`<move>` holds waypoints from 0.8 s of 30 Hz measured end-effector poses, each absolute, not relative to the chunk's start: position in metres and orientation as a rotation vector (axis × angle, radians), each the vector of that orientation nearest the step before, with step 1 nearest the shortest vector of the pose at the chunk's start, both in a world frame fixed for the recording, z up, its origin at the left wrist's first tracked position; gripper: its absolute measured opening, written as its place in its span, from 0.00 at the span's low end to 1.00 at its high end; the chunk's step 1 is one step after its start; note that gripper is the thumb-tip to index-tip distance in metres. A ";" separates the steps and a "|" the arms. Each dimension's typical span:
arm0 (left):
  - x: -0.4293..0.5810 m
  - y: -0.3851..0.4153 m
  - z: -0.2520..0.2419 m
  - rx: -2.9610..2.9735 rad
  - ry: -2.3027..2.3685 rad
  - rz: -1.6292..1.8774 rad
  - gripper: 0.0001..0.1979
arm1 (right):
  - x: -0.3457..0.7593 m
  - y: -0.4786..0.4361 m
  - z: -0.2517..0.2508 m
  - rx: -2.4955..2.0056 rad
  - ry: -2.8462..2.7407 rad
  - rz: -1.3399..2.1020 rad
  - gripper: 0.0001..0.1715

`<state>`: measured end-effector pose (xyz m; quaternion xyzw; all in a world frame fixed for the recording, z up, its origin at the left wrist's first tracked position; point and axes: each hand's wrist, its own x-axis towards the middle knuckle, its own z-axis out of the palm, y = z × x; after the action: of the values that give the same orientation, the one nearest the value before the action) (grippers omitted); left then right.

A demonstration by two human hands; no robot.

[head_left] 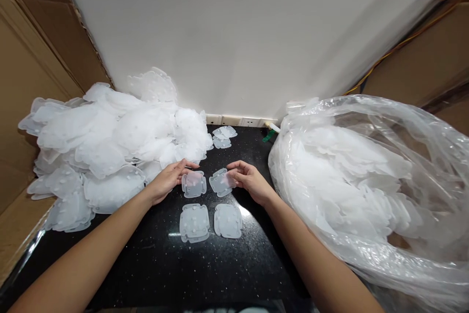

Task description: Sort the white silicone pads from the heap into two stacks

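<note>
My left hand (167, 181) is closed on the edge of a frosted, translucent plastic piece (194, 186), squarish with notched corners and small raised dots. Opposite it, my right hand (253, 185) pinches a similar plastic piece (220, 183), tilted a little. Fingers show faintly through both pieces. Nearer to me on the black speckled tabletop (205, 274), two more such items lie side by side: a left piece (194, 223), which looks like a small stack, and a right piece (228, 221). Beyond my hands, a few overlapping pieces (224, 133) lie near the wall.
A large heap of the same pieces (120, 127) covers the left side. On the right, a clear plastic bag (289, 176) stands open with many more inside. Wall sockets (250, 121) and a green strip (268, 135) are at the back. Cardboard (32, 54) rises at left.
</note>
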<state>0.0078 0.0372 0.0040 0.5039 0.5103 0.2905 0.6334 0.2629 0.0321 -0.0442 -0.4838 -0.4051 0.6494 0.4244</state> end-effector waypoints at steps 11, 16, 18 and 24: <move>0.005 0.036 0.004 1.152 1.171 0.656 0.35 | 0.264 0.030 -0.043 -1.219 -1.063 1.639 0.22; 0.005 0.035 0.004 1.149 1.166 0.650 0.36 | 0.262 0.029 -0.041 -1.240 -1.094 1.596 0.22; 0.005 0.035 0.004 1.137 1.160 0.649 0.36 | 0.262 0.028 -0.039 -1.221 -1.087 1.611 0.23; 0.004 0.035 0.003 1.121 1.151 0.655 0.35 | 0.264 0.026 -0.034 -1.133 -1.082 1.718 0.22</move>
<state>0.0035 0.0350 0.0034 0.4929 0.5059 0.2877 0.6468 0.2640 0.0263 -0.0341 -0.4471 -0.4271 0.6781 0.3973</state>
